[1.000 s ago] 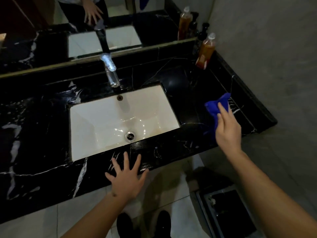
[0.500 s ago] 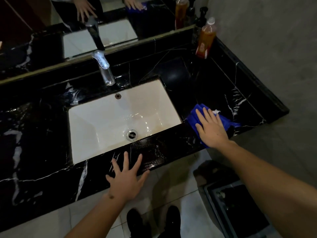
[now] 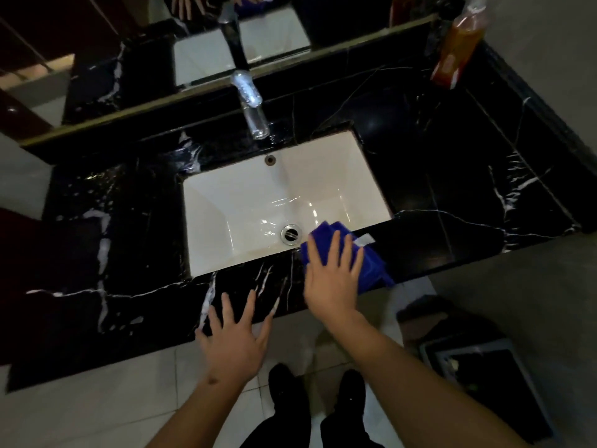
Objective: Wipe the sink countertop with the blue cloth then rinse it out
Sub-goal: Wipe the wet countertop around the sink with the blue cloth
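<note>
Step in hand: wiping, judged from the cloth pressed flat on the stone; rinsing not yet begun.

1. Left hand (image 3: 234, 342). Fingers spread and straight, palm down on the front lip of the countertop (image 3: 135, 286); holds nothing, seemingly a brace.

2. Right hand (image 3: 332, 273). Fingers extended and slightly fanned, pressing flat on the blue cloth (image 3: 371, 266); no curl or pinch visible.

3. Blue cloth. Lies under the right fingers on the front strip of counter, its far corner reaching past the fingertips over the sink's front-right edge; a white tag shows just right of the fingertips.

4. Sink (image 3: 258, 195). White rectangular basin, beyond both sets of fingertips. Contents: a wet sheen on the floor, a metal drain (image 3: 290, 233) just left of the right fingertips; no standing water discernible.

5. Faucet (image 3: 250, 105). Far beyond the fingertips, at the sink's back edge; no running water seen.

6. Bottle (image 3: 458, 43). Far right of the right fingers, back corner; holds amber liquid, level unclear.

Next move, as judged: a flat-palmed sweep leftward along the front strip toward the left fingers, pressure even.
</note>
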